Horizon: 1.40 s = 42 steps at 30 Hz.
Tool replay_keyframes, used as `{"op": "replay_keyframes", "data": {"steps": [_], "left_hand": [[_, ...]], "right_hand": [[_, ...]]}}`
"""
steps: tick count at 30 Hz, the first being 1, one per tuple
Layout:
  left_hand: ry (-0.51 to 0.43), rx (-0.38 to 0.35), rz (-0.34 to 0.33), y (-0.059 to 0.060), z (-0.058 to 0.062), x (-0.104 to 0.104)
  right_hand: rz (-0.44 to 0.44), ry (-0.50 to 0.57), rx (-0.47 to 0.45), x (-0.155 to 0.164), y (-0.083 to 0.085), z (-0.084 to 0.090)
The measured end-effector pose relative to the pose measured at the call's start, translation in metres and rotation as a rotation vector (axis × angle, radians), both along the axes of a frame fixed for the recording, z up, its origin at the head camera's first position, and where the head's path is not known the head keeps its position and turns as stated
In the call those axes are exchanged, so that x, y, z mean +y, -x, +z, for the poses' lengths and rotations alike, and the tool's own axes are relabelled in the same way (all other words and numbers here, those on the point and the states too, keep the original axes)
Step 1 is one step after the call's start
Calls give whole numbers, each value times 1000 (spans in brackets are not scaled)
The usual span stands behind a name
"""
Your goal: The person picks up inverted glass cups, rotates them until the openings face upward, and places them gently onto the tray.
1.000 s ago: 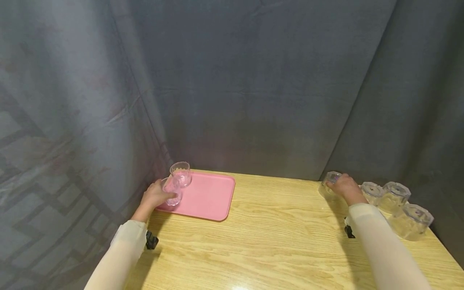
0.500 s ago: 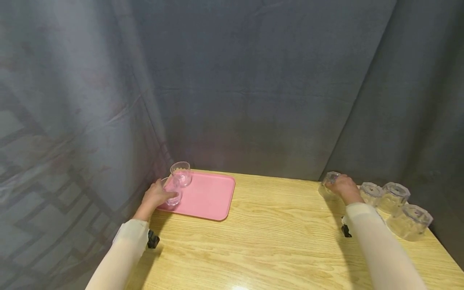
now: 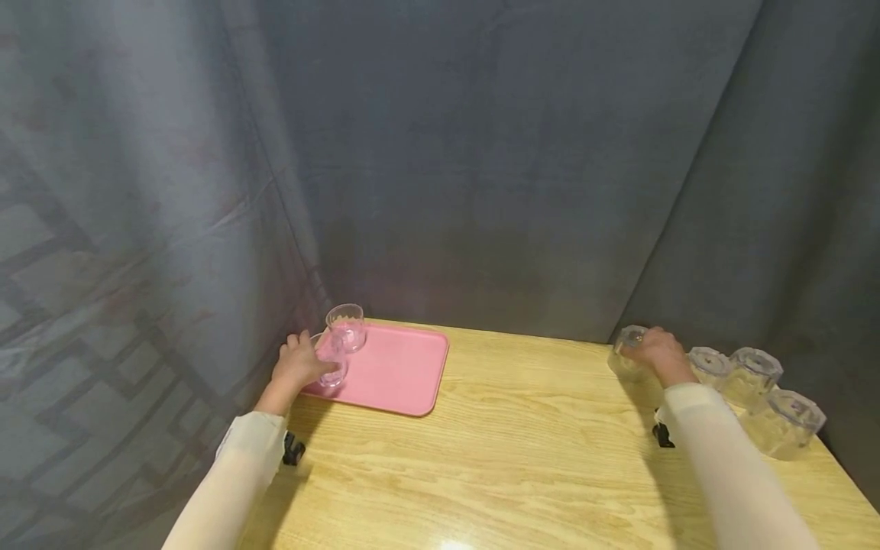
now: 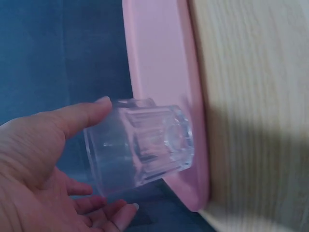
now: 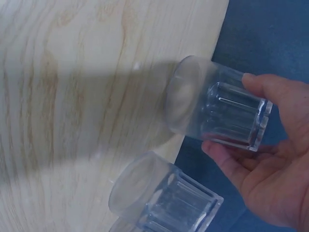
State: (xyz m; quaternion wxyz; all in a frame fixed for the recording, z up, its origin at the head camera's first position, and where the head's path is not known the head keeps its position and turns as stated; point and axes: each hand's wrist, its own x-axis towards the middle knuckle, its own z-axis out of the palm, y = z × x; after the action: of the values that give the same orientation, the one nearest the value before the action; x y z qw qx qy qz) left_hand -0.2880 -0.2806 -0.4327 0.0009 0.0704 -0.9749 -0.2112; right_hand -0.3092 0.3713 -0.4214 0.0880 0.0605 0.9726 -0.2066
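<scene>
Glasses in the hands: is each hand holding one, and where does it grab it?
Yes. The left hand grips a clear glass round its side over the pink tray. The right hand grips another glass round its side.

A curtained corner around a pale wood surface

Dark grey-blue cloth [image 3: 481, 153] hangs in folds behind and to both sides, closing the space in. On the left the cloth is thinner, and a faint lattice pattern [image 3: 82, 321] shows through it. The surface [image 3: 522, 458] is light yellow wood with strong grain, and a small bright glare [image 3: 454, 544] sits at its near edge.
</scene>
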Motion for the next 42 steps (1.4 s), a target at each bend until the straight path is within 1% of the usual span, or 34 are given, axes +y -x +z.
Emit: {"op": "replay_keyframes", "data": {"steps": [6, 10, 14, 21, 24, 29, 34, 38, 42], "left_hand": [[41, 8, -16, -1, 14, 9], [69, 23, -23, -3, 20, 16], [57, 46, -39, -6, 23, 26], [34, 174, -78, -7, 28, 45], [3, 220, -108, -9, 30, 55], [-80, 280, -175, -12, 33, 68], [-124, 342, -188, -15, 36, 79], [-169, 361, -194, -18, 36, 87], [-215, 393, -214, -20, 35, 95]], "right_hand": [[31, -34, 0, 4, 0, 11], [54, -9, 3, 5, -3, 18], [56, 28, 13, 7, -8, 23], [38, 39, 74, 9, -18, 26], [26, 75, 86, 8, -26, 28], [-5, 178, 113, 4, -42, 32], [-22, 257, 183, -3, -55, 32], [-36, 312, 240, -12, -67, 31], [-61, 393, 256, -21, -78, 32]]}}
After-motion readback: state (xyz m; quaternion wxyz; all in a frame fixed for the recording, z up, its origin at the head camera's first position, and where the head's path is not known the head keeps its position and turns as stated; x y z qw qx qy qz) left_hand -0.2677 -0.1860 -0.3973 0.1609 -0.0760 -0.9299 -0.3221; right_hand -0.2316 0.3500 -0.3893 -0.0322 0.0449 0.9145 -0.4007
